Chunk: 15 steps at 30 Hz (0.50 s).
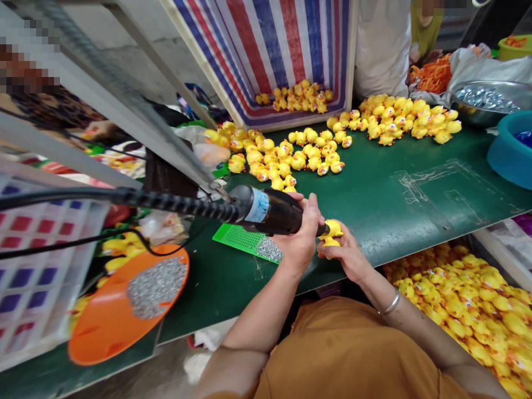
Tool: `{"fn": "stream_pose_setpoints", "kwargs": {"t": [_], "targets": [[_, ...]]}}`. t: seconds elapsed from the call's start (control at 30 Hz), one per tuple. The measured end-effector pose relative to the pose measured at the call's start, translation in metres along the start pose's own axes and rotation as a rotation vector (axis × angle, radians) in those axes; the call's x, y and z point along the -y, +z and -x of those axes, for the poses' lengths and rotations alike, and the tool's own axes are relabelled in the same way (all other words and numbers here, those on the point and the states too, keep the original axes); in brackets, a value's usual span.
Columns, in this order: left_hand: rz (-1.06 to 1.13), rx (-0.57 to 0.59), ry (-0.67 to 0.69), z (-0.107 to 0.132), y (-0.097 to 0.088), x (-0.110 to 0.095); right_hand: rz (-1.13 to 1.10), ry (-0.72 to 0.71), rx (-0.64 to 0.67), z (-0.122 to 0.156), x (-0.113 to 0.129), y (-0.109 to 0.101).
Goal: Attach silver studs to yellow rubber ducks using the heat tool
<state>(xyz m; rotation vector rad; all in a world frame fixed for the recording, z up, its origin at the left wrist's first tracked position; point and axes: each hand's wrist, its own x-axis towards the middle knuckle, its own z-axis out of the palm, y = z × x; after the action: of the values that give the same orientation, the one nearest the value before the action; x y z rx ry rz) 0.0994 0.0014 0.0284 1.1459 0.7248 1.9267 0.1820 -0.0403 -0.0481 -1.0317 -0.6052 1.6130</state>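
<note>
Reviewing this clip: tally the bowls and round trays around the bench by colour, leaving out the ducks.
Orange round tray: 1
Silver steel bowl: 1
Blue tub: 1
Yellow-green bowl: 1
Total: 4

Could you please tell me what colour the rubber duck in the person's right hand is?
The rubber duck is bright yellow, best seen in the head view.

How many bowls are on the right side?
3: a steel bowl, a blue bowl beside it, and a green bowl farther back. Others may be hidden past the picture's edge.
</note>
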Motion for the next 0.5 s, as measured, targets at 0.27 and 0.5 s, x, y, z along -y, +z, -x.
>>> {"fn": "stream_pose_setpoints", "kwargs": {"t": [0.27,0.5], "targets": [[0.008,0.005,-0.042,0.000,-0.007,-0.003,0.033,0.012,0.041,0.001,0.000,0.002],[-0.019,-0.053,-0.016,-0.005,-0.007,-0.002,0.020,0.069,0.037,-0.010,-0.007,0.006]]}}
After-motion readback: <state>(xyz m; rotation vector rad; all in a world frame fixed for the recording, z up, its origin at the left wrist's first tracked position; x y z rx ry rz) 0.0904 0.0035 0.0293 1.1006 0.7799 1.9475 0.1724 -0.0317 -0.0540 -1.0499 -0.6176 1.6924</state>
